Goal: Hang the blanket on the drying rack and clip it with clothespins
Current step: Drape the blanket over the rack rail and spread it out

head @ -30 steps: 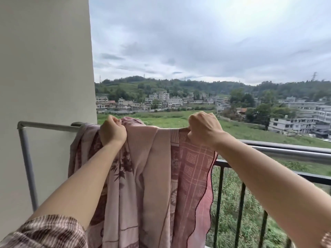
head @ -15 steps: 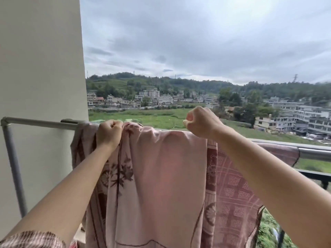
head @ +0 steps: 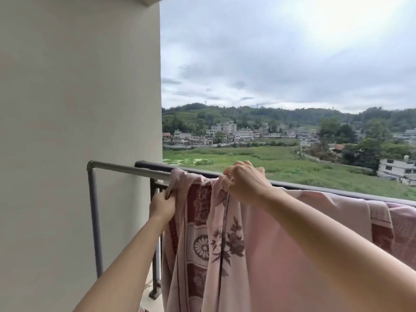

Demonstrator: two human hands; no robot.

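Head view. Item: blanket [head: 281, 255], pink with floral and patterned borders, draped over the rack [head: 126, 168] bar, running rightward along it and bunched at the left end of the cloth. Left grip [head: 162, 204]: just below the bar, fingers closed on the blanket's left edge. Right grip [head: 244, 180]: at the bar's top, fingers pinching the gathered fold. Clothespins: none in view. Step in hand, as judged: spreading the bunched end before clipping. Method: hold the fold on the bar with the right grip and draw the edge leftward along the bar with the left, keeping the top fold square so both sides hang evenly. Edges: the rack's corner post at the bar's left end; wall [head: 78, 109] close beside that end; railing [head: 315, 186] just beyond the bar, where cloth could catch. Room: a bare stretch of bar left of the blanket.
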